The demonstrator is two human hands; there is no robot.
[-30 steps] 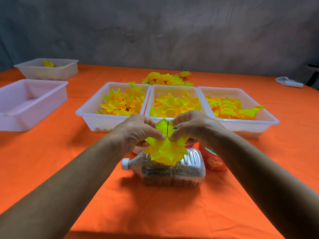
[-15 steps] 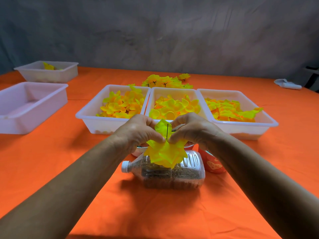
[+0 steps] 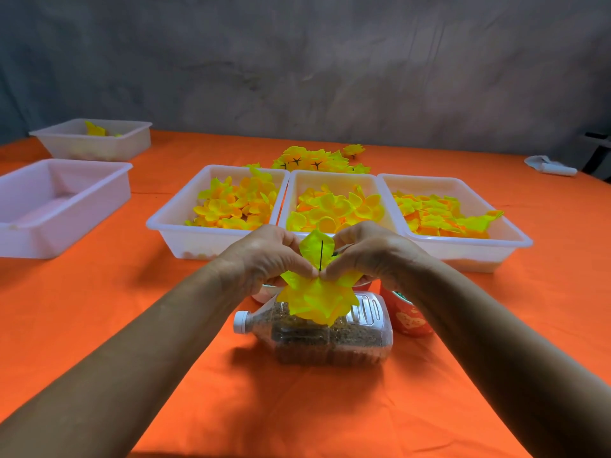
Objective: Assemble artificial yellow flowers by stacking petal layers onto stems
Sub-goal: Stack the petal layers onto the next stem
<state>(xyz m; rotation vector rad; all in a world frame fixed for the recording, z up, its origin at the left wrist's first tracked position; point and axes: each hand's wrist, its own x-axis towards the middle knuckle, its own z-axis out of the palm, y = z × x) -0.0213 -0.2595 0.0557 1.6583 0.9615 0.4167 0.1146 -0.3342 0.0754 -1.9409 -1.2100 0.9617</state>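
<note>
A yellow petal layer (image 3: pixel 318 300) hangs on a thin dark stem (image 3: pixel 321 255) above the middle of the table. My left hand (image 3: pixel 264 256) and my right hand (image 3: pixel 373 254) pinch the petal layer at its centre, one from each side of the stem. Behind the hands, three white trays (image 3: pixel 211 239) hold loose yellow and orange petals. A heap of finished yellow flowers (image 3: pixel 317 160) lies beyond the trays.
A clear plastic bottle (image 3: pixel 330 338) filled with brown grains lies on its side under the hands. A red cup (image 3: pixel 408 317) stands to its right. Two more white trays (image 3: pixel 62 206) sit at the far left. The table has an orange cloth (image 3: pixel 132 309).
The hands and the flower stay in nearly the same place. The fingertips have drawn closer together at the stem's base.
</note>
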